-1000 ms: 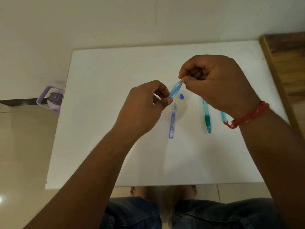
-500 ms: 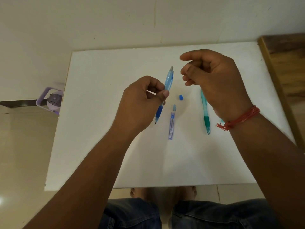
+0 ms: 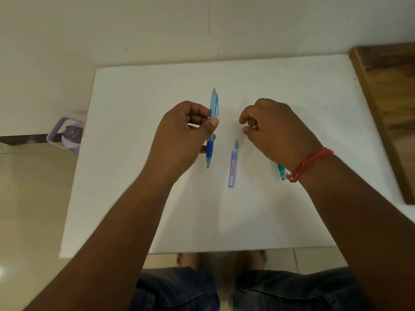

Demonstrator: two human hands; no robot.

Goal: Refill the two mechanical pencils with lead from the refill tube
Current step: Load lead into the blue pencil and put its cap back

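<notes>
My left hand (image 3: 186, 135) grips the blue mechanical pencil (image 3: 214, 108) by its barrel just above the dark blue grip, tip pointing toward me, grey top end pointing away. The lead refill tube (image 3: 233, 169) lies on the white table (image 3: 134, 198) between my hands. My right hand (image 3: 274, 131) is low over the table with thumb and forefinger curled round the small blue pencil cap (image 3: 244, 132), of which only a sliver shows. The green mechanical pencil (image 3: 280, 171) lies under my right wrist; only its tip end is visible.
A purple water bottle (image 3: 67, 135) stands on the floor past the table's left edge. A wooden surface (image 3: 393, 108) borders the table on the right. The wall runs close behind the table's far edge. My knees in jeans are below the near edge.
My right hand let go of the blue pencil's top end and dropped to the small blue cap on the table. My left hand swung the pencil straighter and a little left.
</notes>
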